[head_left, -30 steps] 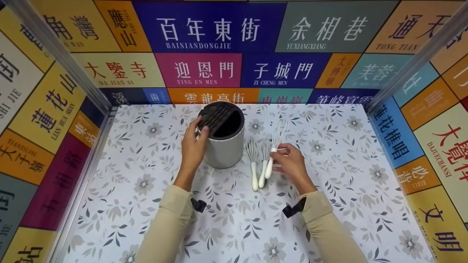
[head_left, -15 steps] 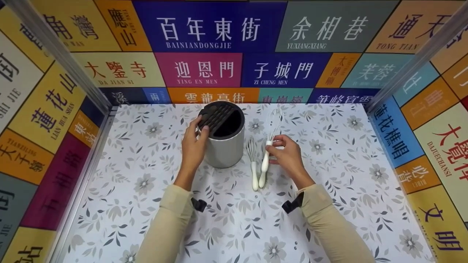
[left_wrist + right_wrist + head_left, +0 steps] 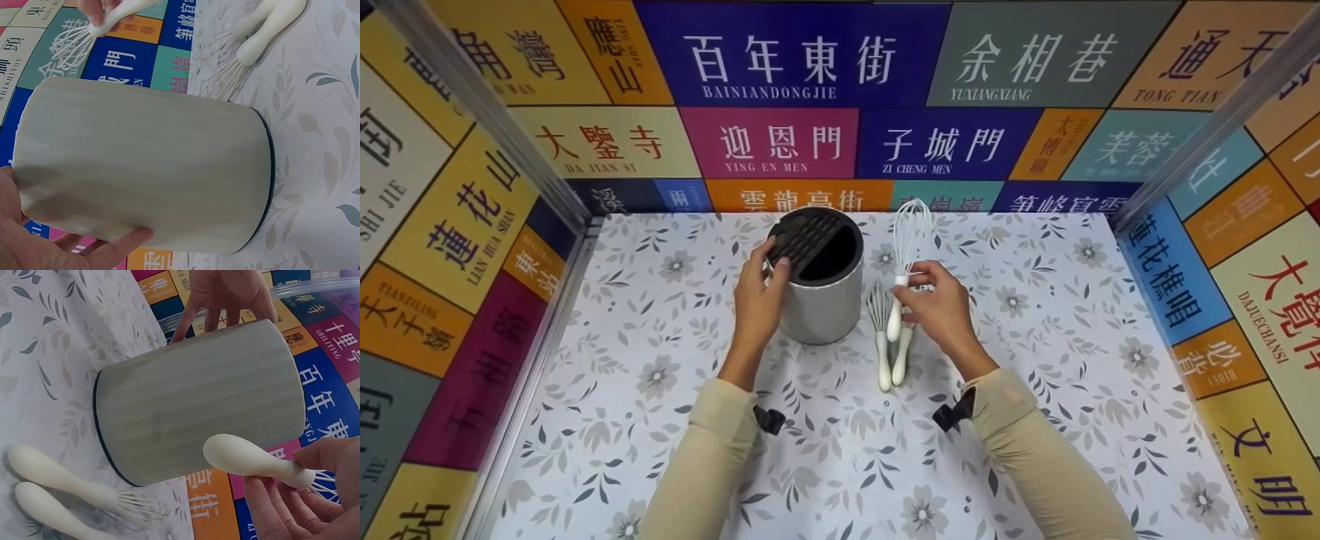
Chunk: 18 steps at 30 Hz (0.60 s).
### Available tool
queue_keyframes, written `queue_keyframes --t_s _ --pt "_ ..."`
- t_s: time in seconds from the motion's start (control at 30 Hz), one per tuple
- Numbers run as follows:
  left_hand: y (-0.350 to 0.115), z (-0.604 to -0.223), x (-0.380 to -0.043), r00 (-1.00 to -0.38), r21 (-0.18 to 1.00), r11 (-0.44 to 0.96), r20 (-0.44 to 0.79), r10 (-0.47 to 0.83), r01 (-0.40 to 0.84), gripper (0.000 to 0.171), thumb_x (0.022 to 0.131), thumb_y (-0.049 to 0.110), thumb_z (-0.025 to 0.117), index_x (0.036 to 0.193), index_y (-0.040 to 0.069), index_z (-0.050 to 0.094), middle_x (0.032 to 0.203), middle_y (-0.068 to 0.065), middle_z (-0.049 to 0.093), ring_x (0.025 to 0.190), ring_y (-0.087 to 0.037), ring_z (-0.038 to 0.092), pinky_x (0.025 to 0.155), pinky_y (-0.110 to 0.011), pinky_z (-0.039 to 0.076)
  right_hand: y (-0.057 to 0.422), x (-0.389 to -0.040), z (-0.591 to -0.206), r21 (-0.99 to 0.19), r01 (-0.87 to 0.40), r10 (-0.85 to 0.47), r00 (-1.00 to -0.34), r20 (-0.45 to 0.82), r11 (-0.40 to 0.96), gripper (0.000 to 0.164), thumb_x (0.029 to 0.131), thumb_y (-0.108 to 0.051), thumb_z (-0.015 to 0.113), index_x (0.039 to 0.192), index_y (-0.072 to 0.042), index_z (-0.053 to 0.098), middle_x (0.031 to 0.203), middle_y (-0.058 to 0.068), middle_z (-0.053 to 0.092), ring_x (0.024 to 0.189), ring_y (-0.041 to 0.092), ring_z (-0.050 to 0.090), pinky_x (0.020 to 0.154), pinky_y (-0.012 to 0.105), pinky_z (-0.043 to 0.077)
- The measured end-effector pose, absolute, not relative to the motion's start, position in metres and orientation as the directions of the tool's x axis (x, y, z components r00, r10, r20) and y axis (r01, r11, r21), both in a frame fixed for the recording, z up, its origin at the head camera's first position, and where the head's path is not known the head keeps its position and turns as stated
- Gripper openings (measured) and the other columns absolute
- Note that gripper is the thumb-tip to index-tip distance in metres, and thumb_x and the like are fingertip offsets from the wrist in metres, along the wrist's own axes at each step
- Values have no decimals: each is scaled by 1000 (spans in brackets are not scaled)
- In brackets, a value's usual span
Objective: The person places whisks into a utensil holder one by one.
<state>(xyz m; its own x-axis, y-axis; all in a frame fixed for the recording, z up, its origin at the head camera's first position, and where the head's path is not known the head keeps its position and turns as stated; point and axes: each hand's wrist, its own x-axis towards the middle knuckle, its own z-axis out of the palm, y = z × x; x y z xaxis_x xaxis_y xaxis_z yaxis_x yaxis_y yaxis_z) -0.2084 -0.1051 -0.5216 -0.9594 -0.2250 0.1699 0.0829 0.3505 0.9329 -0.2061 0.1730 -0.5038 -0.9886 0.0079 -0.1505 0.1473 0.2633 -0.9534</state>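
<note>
My left hand (image 3: 760, 296) rests against the left side of a grey cylindrical utensil holder (image 3: 821, 311), its fingers spread at the rim and wall. The holder stands upright with a black top (image 3: 802, 240), partly slotted and partly one large opening. Right of it, my right hand (image 3: 941, 304) pinches a whisk (image 3: 895, 319) near where the cream handle meets the wires. That whisk is raised, wires upward. Beneath it, two more whisks (image 3: 883, 360) lie side by side on the table. In the right wrist view, the held whisk's handle (image 3: 242, 455) shows in front of the holder.
A white floral cloth (image 3: 660, 435) covers the table. Panels with colourful lettering (image 3: 780, 142) close off the back and both sides, joined by metal corner posts (image 3: 521, 120). A dark strap (image 3: 769, 420) sits at each wrist.
My right hand has lifted the whisk up and to the left, away from the other two and nearer the holder. The left hand has stayed at the holder.
</note>
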Motion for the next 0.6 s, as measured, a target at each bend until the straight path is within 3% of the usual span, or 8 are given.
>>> queue_keyframes --t_s 0.47,0.6 --pt "-106 -525 -209 -956 930 351 197 -218 111 47 104 28 57 149 17 54 148 -11 55 135 -24 52 110 -45 46 159 -221 -468 -948 -34 -67 -998 14 315 45 88 -21 78 129 -10 61 114 10 69 87 21 73 67 36 63" --pt "-106 -525 -209 -958 931 351 187 -219 102 46 104 28 57 148 17 54 149 -11 54 135 -24 52 111 -46 45 156 -228 -459 -949 -59 -70 -997 39 311 45 88 -20 78 128 -9 61 113 11 69 85 20 72 71 44 63"
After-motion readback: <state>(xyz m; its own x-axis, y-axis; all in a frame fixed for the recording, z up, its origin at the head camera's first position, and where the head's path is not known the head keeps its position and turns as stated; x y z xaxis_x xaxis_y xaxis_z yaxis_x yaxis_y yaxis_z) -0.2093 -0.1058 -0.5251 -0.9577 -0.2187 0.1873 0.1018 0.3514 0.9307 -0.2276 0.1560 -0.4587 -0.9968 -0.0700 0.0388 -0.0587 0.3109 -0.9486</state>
